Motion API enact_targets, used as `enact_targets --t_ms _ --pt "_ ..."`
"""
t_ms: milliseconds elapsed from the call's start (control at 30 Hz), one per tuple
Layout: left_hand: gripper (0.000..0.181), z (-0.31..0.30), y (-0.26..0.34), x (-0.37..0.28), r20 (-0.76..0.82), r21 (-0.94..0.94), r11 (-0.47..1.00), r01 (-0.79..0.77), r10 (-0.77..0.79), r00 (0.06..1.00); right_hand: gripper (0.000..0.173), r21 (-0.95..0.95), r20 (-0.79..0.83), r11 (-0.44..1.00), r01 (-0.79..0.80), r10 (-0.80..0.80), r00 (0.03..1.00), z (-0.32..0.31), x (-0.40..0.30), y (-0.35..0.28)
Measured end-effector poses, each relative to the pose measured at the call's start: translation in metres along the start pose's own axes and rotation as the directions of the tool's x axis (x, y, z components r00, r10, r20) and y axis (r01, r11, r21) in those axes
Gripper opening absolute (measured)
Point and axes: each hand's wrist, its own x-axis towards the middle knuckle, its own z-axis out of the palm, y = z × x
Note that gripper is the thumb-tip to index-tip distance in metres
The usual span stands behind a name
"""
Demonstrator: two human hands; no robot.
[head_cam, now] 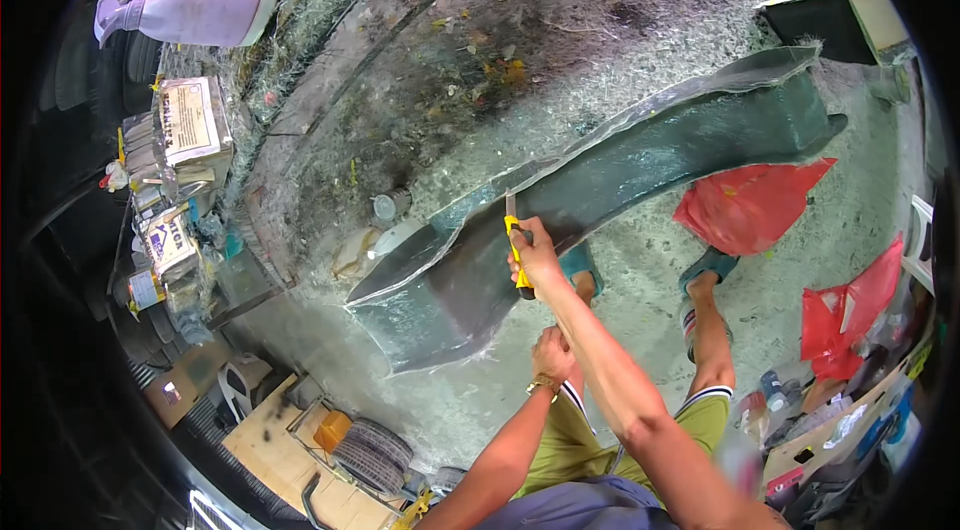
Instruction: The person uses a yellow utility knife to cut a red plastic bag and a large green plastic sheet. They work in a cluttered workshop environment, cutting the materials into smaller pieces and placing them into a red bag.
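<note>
My right hand (534,256) is closed around a yellow and black snap-off utility knife (514,260). Its blade is out, and the tip reaches the ragged upper edge of a long, dark green moulded panel (645,155), which looks like fibreglass. Loose fibres fringe the panel's edges. My left hand (553,356), with a gold-coloured wristwatch (543,384) on its wrist, is lower down, beside my right forearm. Its fingers are curled and partly hidden, so whether anything is in them does not show.
Red sheeting (754,203) lies beyond my foot. A metal can (391,206) stands behind the panel. At left are a purple spray bottle (202,7) and a printed box (191,121). A cart (281,432) carrying small tyres (373,455) stands at lower left. Clutter (832,410) lines the right side.
</note>
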Motion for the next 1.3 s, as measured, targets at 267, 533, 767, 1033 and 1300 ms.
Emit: enact_targets --t_ms 267,533,767,1033,1300 --pt "0.036 -0.007 -0.001 -0.003 0.038 -0.024 0.998 0.060 -0.059 0.998 0.016 0.095 0.047 0.995 0.009 -0.013 0.999 -0.002 0.002 0.001" --pt "0.038 -0.006 -0.005 -0.004 0.049 -0.014 0.999 0.048 -0.047 0.998 0.018 -0.010 0.083 0.998 0.064 -0.063 0.995 0.011 -0.004 0.001" --pt "0.040 -0.015 0.003 0.001 0.115 0.028 0.998 0.064 -0.066 0.991 0.017 -0.172 0.031 0.976 0.135 -0.132 0.991 0.018 -0.001 -0.007" --pt "0.045 0.005 -0.023 0.004 0.184 -0.041 0.996 0.074 -0.065 0.981 0.019 -0.012 0.212 1.000 0.004 -0.002 0.977 0.030 -0.032 -0.016" --pt "0.046 -0.009 -0.007 0.000 0.043 -0.064 0.995 0.078 -0.075 0.996 0.021 0.163 0.319 0.975 -0.149 0.091 0.943 0.027 -0.062 -0.015"
